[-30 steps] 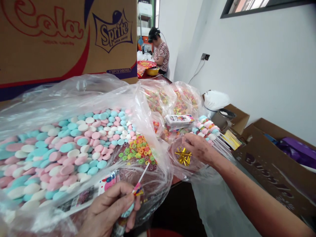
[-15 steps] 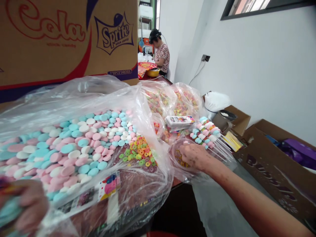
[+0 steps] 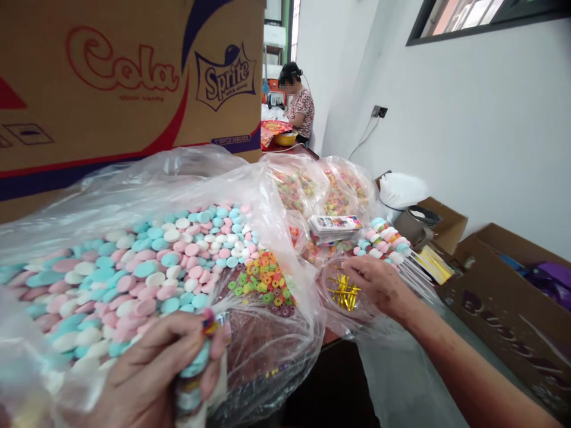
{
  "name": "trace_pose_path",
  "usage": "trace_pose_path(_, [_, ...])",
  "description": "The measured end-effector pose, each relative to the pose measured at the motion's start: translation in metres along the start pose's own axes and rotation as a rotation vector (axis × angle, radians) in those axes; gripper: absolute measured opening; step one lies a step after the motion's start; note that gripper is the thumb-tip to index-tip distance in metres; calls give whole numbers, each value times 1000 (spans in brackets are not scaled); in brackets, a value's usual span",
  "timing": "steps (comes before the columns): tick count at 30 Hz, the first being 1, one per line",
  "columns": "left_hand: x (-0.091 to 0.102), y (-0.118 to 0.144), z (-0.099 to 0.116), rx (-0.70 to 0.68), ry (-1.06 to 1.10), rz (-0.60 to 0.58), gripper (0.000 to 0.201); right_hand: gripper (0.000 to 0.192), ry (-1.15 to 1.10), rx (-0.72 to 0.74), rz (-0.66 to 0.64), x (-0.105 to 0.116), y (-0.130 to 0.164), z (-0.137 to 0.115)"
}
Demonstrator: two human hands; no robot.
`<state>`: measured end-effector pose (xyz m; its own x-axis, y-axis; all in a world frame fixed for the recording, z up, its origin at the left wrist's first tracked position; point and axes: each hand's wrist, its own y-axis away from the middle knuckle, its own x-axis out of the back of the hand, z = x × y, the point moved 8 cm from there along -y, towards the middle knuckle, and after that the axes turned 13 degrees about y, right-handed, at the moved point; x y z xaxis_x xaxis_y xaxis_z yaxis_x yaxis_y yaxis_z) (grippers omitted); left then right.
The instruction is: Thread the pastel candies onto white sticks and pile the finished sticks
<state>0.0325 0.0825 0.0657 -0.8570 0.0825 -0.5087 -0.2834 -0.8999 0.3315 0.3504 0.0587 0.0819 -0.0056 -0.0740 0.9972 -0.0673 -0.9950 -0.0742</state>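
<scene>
Gripping a wrapped candy stick (image 3: pixel 196 371), left hand (image 3: pixel 151 380); right hand (image 3: pixel 379 285) open over gold ties (image 3: pixel 344 292); carton (image 3: pixel 134 83) reads "Cola", "Sprite".

Dark table (image 3: pixel 330 340) — candy bags (image 3: pixel 147 267), card stack (image 3: pixel 335 227)

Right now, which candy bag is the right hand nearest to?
The small clear bag of gold twist ties, not a candy bag: the right hand rests at its rim. The bag of pink, blue and white discs lies left of it.

Pink, blue, white candy discs (image 3: pixel 147 267); gold twist ties (image 3: pixel 344 291)
</scene>
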Motion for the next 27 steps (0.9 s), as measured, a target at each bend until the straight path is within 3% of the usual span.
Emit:
trace_pose_path(4, [-51, 4, -25, 43, 78, -164, 18, 24, -299, -43, 338, 29, 11, -29])
trace_pose_path(8, [-72, 0, -49, 110, 131, -256, 17, 20, -658, 75, 276, 29, 16, -92])
trace_pose_path(13, [-59, -5, -54, 90, 125, -211, 16, 18, -882, 164, 111, 18, 14, -134])
trace_pose_path(24, [-41, -2, -50, -8, 166, -65, 15, 27, -898, 203, -33, 4, 15, -150])
trace_pose_path(27, [-38, -3, -46, -26, 145, -43, 15, 21, -841, 178, 38, 3, 17, -147])
